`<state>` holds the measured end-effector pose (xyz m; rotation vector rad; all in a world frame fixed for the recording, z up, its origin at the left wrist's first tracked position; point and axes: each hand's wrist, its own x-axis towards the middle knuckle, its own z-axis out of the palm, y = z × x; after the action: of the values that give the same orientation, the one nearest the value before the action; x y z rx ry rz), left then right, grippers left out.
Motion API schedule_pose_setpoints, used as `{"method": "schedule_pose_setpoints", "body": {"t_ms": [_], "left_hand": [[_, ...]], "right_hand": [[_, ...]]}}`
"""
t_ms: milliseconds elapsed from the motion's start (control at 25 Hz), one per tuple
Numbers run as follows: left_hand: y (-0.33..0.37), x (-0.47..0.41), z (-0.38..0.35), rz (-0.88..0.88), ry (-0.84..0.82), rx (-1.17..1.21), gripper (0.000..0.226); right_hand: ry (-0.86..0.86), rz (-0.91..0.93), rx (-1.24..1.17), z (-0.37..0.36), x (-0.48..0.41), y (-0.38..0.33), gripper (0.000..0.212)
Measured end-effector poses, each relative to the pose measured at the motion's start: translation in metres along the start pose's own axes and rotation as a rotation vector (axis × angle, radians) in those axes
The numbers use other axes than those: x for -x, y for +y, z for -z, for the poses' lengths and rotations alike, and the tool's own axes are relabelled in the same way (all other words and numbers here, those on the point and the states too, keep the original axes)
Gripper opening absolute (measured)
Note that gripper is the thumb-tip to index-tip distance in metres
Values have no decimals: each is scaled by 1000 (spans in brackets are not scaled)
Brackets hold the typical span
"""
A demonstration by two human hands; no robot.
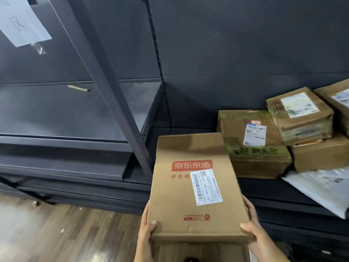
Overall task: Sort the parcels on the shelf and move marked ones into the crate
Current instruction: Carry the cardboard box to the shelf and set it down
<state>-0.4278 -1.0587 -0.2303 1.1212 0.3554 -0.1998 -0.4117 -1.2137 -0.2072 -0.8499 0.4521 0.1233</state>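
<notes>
I hold a long cardboard box with a red logo and a white shipping label, flat and lengthwise in front of me. My left hand grips its near left corner, thumb on top. My right hand grips its near right corner the same way. The box's far end reaches over the dark shelf. On that shelf sits a taped parcel with black handwriting on its top, and further right a second taped parcel stacked on a plain box. No crate is in view.
A white plastic mailer bag lies at the shelf's right front. Another box is cut off at the right edge. A dark upright post divides the shelf bays; the left bay holds no parcels. Wood floor below left. A paper sign is taped top left.
</notes>
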Motion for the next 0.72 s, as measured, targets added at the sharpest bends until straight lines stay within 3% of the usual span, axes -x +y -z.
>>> {"method": "schedule_pose_setpoints", "body": {"t_ms": [40,80,160,240,360,520,720], "left_hand": [[4,-5,-5,-42,-41,34,83],[9,-8,-9,-43,-71,16,76],[20,-23,-9,-47,-133,-56,75],[36,-36,-8,-72,-158,-89,89],[49,-51,-11,-51,-146,-41,109],[54,-65,-28,68,-124,113,109],[61,-68,-61,175,-153,188,84]], "right_hand": [[27,-7,33,66,11,-64,102],[39,59,14,89,19,-59,100],[23,133,101,81,22,-53,94],[31,161,236,85,17,-57,90],[-69,232,238,79,25,-70,79],[13,341,658,52,34,-101,93],[55,409,930,32,40,-130,83]]}}
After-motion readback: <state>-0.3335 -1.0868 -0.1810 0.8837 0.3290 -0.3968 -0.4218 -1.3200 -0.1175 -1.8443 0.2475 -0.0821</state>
